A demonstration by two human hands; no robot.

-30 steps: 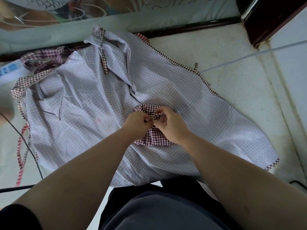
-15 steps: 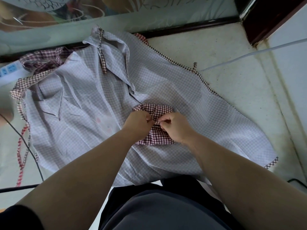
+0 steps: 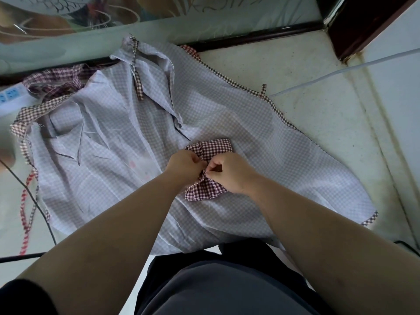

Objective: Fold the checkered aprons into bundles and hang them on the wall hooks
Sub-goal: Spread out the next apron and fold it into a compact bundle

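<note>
A pale checkered apron [image 3: 109, 169] lies spread flat on the floor, its lighter inner side up, with dark red checkered trim along its edges. On its middle sits a small folded bundle of dark red checkered cloth [image 3: 210, 149]. My left hand [image 3: 185, 165] grips the bundle's left side. My right hand [image 3: 229, 172] pinches a strap of the same cloth at the bundle's middle. More red checkered cloth [image 3: 54, 84] lies bunched at the far left, partly under the apron.
A white power strip [image 3: 11, 100] lies at the far left. A black cable [image 3: 29, 196] crosses the floor on the left and a white cable [image 3: 341, 72] runs across the tiles at right. A patterned glass panel [image 3: 159, 17] and dark wooden frame [image 3: 363, 26] bound the far side.
My hands have shifted a little toward me along the bundle, uncovering more of its far end. My right hand's fingers have closed into a pinch on the strap.
</note>
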